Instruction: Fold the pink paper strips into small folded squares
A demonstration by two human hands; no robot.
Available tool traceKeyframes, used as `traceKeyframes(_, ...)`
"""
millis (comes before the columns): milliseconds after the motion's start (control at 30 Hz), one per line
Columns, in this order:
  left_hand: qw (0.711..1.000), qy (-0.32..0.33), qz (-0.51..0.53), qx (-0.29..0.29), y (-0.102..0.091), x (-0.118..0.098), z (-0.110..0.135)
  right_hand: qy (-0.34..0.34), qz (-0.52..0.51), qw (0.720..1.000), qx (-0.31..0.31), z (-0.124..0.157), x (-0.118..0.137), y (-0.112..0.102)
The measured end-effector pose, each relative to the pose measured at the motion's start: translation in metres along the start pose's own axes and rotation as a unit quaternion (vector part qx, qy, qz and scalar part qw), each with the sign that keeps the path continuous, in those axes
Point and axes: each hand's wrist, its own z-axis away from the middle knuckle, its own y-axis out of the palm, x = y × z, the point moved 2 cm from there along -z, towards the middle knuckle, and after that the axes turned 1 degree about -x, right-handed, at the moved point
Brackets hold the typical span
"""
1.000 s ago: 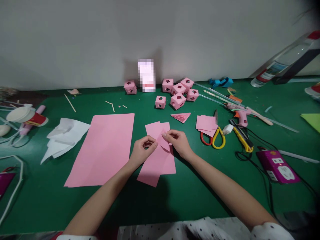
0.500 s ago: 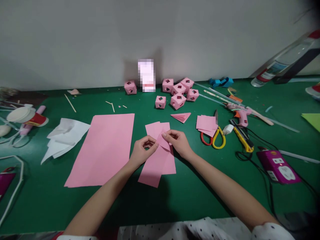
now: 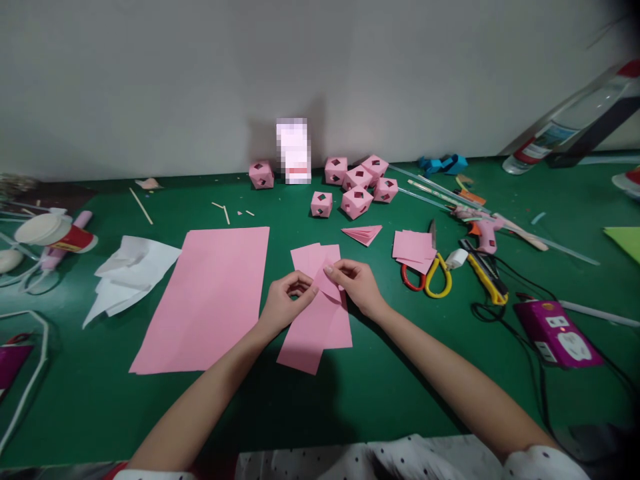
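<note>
One small pink paper piece (image 3: pixel 327 287) is pinched between left hand (image 3: pixel 284 303) and right hand (image 3: pixel 361 287), over pink paper strips (image 3: pixel 305 347).

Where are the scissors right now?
In the head view, the scissors lie right of the right hand, partly under the pink squares, beside the yellow cutter.

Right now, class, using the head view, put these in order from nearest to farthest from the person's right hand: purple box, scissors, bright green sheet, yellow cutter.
From the right hand:
1. Scissors: just to its right.
2. Yellow cutter: to the right, beyond the scissors.
3. Purple box: farther right, nearer the person's side.
4. Bright green sheet: at the picture's right edge.
</note>
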Motion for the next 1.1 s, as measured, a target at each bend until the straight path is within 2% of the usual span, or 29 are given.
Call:
traceKeyframes(400, 1.000, -0.003, -0.004, 0.006, -0.0002, 0.0005, -0.0003, -0.004, -0.010, 1.000, 0.001, 0.0005, -0.0013, -0.0004)
traceKeyframes(633, 0.999, -0.006, 0.002, -0.032, -0.0047, 0.0002, -0.0005, 0.008, -0.007, 1.000, 0.017, -0.0012, -0.0043, -0.0011)
traceKeyframes(867, 0.999, -0.039, 0.031, -0.011, -0.0065, 0.0016, -0.0023, -0.007, 0.004, 1.000, -0.001, 0.0008, -0.0052, 0.0001)
traceKeyframes(1100, 1.000, -0.017, -0.010, 0.012, -0.0025, -0.0008, -0.0016, 0.012, -0.042, 0.999, -0.014, -0.0004, -0.0029, -0.0017)
